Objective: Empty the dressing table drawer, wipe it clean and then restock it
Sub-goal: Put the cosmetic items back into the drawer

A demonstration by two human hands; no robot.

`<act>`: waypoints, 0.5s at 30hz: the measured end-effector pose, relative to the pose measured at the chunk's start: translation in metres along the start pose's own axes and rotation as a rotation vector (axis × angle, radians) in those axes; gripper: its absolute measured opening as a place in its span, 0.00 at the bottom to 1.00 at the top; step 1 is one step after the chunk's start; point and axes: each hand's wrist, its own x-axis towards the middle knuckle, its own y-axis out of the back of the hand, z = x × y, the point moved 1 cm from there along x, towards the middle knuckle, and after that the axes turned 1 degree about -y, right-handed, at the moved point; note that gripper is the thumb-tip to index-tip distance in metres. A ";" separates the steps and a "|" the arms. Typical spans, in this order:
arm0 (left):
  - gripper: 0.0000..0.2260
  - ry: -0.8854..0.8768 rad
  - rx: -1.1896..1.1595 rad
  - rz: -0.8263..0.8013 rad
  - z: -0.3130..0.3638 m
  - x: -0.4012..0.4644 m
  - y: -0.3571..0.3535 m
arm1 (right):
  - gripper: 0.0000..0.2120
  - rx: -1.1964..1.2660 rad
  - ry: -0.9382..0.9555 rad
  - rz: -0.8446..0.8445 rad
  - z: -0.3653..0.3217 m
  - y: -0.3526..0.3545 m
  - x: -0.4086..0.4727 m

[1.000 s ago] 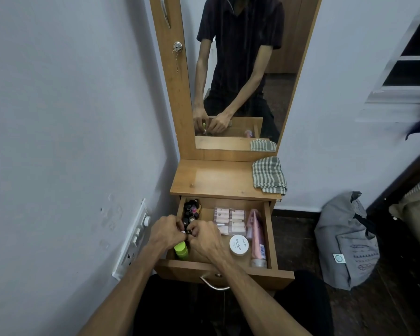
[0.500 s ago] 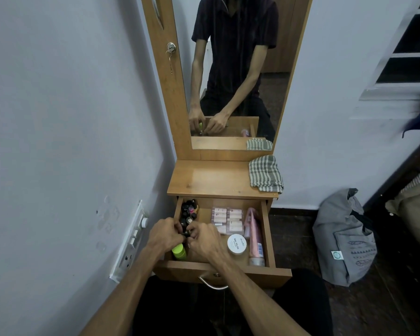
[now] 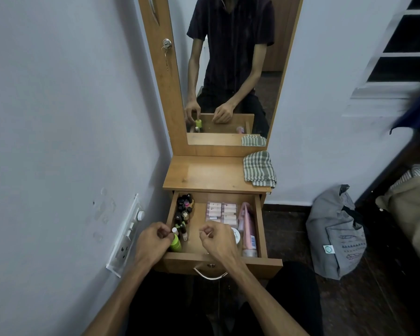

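The wooden drawer (image 3: 228, 262) of the dressing table stands pulled out and full. Several small dark nail-polish bottles (image 3: 184, 206) line its left side. Pink boxes (image 3: 221, 211) fill the middle, with a white round jar (image 3: 236, 235) and a pink tube (image 3: 247, 227) to their right. At the front left corner, my left hand (image 3: 153, 242) pinches the top of a lime green bottle (image 3: 176, 245), next to a white-capped bottle (image 3: 174, 230). Over the drawer's front middle my right hand (image 3: 217, 241) is curled into a fist, and nothing shows in it.
A checked cloth (image 3: 258, 169) lies on the right of the tabletop (image 3: 204, 174), under the mirror (image 3: 230, 69). A switch panel (image 3: 129, 232) sticks out from the left wall. A grey bag (image 3: 335, 235) sits on the dark floor to the right. The drawer handle (image 3: 210, 275) faces me.
My hands were together over the nail-polish bottles and have now parted. The left went to the green bottle, and the right drew back to the drawer's middle.
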 end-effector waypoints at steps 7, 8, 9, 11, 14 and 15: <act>0.06 0.133 -0.390 0.084 -0.014 -0.017 -0.004 | 0.04 0.089 -0.053 0.050 0.022 0.021 -0.027; 0.06 0.147 -0.422 0.099 -0.015 -0.019 -0.005 | 0.03 0.097 -0.066 0.069 0.025 0.025 -0.031; 0.07 0.163 -0.452 0.108 -0.016 -0.021 -0.005 | 0.03 0.104 -0.074 0.091 0.027 0.030 -0.035; 0.08 0.184 -0.494 0.120 -0.020 -0.025 -0.005 | 0.03 0.111 -0.078 0.131 0.033 0.040 -0.044; 0.10 0.217 -0.502 0.148 -0.029 -0.032 -0.006 | 0.03 0.124 -0.098 0.177 0.045 0.057 -0.055; 0.10 0.229 -0.499 0.161 -0.032 -0.033 -0.006 | 0.04 0.116 -0.106 0.215 0.050 0.062 -0.059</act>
